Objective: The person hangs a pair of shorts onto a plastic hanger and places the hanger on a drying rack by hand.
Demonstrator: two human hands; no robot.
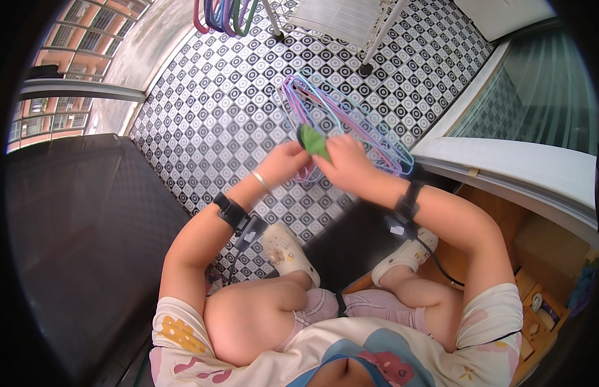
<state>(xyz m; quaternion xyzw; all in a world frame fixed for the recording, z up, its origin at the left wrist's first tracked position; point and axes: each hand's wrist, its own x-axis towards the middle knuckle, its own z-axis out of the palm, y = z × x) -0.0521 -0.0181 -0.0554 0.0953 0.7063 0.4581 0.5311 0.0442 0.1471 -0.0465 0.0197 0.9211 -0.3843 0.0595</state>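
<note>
A small green cloth piece [315,140] with a dark edge is held up in front of me, above the tiled floor. My right hand [347,159] grips its right end between thumb and fingers. At its lower left side the bent fingers of my left hand [289,158] pinch it near the dark edge. Both hands are slightly blurred, and the fingers hide part of the cloth. Behind and below them, a bunch of pastel clothes hangers [367,128] lies on the floor, partly covered by my hands.
More hangers [227,17] hang at the top. A wire rack [333,22] on legs stands ahead. To the left is a dark covered box-like object [91,227] by a barred window [82,38]. A sliding door frame [507,164] runs along the right, and a black mat [348,242] lies between my clogs.
</note>
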